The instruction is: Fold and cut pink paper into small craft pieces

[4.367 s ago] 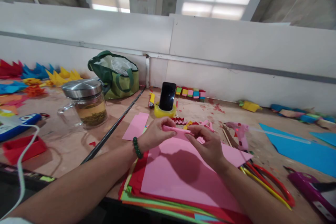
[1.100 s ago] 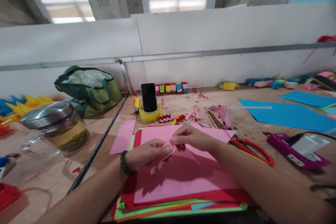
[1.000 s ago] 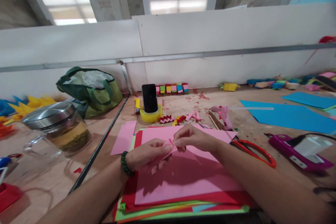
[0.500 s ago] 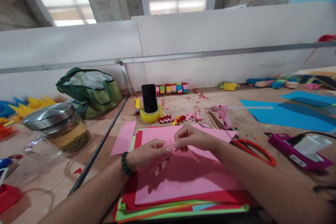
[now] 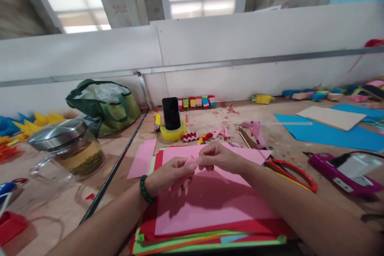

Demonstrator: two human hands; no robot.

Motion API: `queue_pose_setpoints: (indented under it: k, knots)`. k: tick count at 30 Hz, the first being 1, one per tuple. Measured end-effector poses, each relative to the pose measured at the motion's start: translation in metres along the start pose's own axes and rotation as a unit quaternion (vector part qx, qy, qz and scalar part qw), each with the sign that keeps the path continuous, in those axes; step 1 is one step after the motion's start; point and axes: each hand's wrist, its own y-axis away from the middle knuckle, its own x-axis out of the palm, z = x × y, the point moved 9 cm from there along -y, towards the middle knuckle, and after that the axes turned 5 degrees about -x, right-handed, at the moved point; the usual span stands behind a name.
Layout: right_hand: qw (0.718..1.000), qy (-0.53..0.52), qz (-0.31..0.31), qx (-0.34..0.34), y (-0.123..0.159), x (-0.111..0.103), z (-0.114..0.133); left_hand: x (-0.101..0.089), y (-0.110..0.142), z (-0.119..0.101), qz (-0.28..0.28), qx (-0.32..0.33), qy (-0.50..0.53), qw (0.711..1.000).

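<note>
A small folded piece of pink paper (image 5: 191, 161) is between my two hands. My left hand (image 5: 172, 174), with a green bead bracelet (image 5: 145, 190) at the wrist, grips it between thumb and fingers. My right hand (image 5: 216, 157) pinches the paper's right end with its fingertips, which partly hide it. Both hands hover over a large pink sheet (image 5: 222, 208), the top of a stack with red sheets (image 5: 264, 224) and green ones below. Cut pink paper (image 5: 143, 158) lies left of the stack.
A lidded glass mug of tea (image 5: 78, 152) and a green bag (image 5: 111, 108) stand left. A phone (image 5: 171, 113) leans on a yellow tape roll (image 5: 173, 131). Right are a pink glue gun (image 5: 255, 132), red-handled scissors (image 5: 295, 172), a purple power strip (image 5: 342, 174) and a beige sheet (image 5: 331, 117).
Since the oldest frame the view has turned right and my hands hold the pink paper lower, at another angle. Lately the fingers shift only slightly. A beige sheet now lies on the blue paper.
</note>
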Motion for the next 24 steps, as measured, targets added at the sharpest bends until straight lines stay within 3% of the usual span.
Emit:
queue_pose_setpoints:
  k: [12, 19, 24]
  knots:
    - [0.998, -0.021, -0.031, -0.055, 0.005, -0.001, 0.016, -0.006, 0.004, -0.013, -0.042, 0.047, -0.012, 0.998]
    - [0.994, 0.025, -0.051, -0.099, 0.007, -0.001, 0.026, -0.003, 0.005, -0.017, -0.038, 0.054, -0.018, 0.998]
    - [0.993, 0.044, -0.047, -0.095, 0.006, -0.001, 0.025, -0.003, 0.005, -0.017, -0.032, 0.058, -0.025, 0.998]
